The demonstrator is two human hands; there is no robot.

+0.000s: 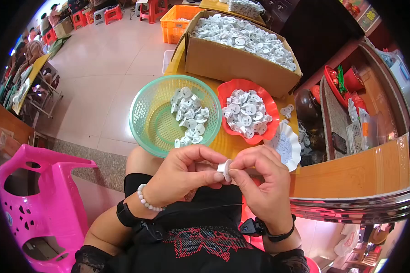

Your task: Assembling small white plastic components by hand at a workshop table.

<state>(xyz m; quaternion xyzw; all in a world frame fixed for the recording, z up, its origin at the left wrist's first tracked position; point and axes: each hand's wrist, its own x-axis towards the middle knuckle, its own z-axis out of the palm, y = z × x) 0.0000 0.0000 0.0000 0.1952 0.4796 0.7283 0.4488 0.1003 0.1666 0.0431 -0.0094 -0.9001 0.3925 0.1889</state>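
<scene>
Above my lap, my left hand (189, 170) pinches a small white plastic part (224, 169) between thumb and fingers. The part has a round disc and a short block-like stem. My right hand (262, 179) is closed at the disc side, thumb and forefinger pressed against it; whether a tinier piece sits between those fingertips is hidden. Just beyond my left hand stands a green plastic basket (143, 98) with similar white parts (189, 113) heaped on its right side. A red scalloped bowl (222, 93), full of more white parts (248, 111), is beyond my right hand.
A white fluted dish (295, 148) holds tiny pieces beside the red bowl. Behind them, a cardboard box (241, 61) brims with white parts on the yellow table (230, 141). An orange crate (171, 22) stands farther back. A pink chair (54, 191) is at left, a wooden cabinet (346, 170) at right.
</scene>
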